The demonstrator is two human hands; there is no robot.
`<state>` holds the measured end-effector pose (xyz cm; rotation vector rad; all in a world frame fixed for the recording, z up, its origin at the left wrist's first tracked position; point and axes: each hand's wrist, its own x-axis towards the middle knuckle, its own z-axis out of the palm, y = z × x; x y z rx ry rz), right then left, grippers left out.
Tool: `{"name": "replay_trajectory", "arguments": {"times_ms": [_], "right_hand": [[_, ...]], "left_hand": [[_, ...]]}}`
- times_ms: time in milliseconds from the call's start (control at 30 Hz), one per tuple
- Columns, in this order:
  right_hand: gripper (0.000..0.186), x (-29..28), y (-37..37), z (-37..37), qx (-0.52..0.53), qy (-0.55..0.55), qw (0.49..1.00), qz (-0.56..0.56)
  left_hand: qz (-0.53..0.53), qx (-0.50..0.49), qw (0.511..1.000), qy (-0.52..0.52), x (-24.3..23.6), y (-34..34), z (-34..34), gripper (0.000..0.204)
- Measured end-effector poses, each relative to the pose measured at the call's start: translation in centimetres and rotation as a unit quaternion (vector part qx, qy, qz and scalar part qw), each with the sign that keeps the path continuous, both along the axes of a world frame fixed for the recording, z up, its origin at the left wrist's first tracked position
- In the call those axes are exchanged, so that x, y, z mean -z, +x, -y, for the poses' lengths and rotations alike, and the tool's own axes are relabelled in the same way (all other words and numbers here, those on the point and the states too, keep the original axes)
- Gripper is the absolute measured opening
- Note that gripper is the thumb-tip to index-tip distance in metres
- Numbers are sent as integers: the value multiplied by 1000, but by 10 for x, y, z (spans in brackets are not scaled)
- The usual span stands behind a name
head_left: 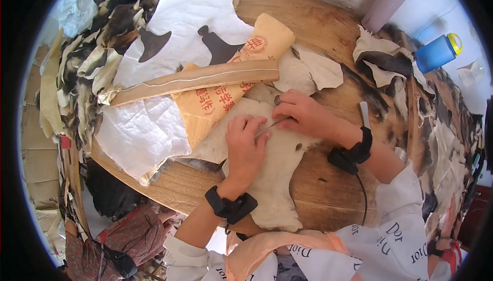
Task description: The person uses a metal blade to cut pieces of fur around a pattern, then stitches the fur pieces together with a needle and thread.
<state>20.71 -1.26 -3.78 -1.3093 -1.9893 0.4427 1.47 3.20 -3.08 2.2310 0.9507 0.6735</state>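
Observation:
My left hand (245,152) and my right hand (298,114) both have curled, pinching fingers on a slender grey strip (269,127) over a cream hide (272,188); I cannot make out whether the strip is a tool or a hide edge. The right hand has a dark ring or thimble on one finger. Beside my right wrist is a white-handled object (364,111). Above and left of my hands, a long wooden batten (195,78) with white string lies across printed tan paper (200,116) and white sheets (138,132) with dark cut-out shapes (218,50).
The wooden board (323,188) is ringed by piled fur scraps (118,14) and hide pieces (380,55). A pink flask (382,8) and blue bottle (436,52) stand back right. Patterned fabric (128,240) lies lower left. A black cable (364,204) runs from my right wrist device.

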Motion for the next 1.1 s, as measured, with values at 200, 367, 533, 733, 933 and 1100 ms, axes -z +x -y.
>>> {"name": "replay_trajectory", "arguments": {"times_ms": [200,367,533,733,933,1100], "right_hand": [[29,0,-2,1,-10,7,1000,20],[24,-3,-4,0,-1,-6,1000,8],[22,7,-3,-3,1,93,995,25],[20,13,-4,-2,9,82,997,11],[23,8,0,-2,-12,19,1000,-5],[27,3,0,0,-32,5,999,7]], "left_hand": [[-15,23,1000,4,0,-1,-2,31],[-15,20,1000,4,-5,0,-1,30],[-17,43,995,91,-1,0,-4,18],[6,40,999,27,0,1,-9,17],[-26,43,998,48,1,4,-6,25],[-44,23,996,72,-2,4,3,27]]}}
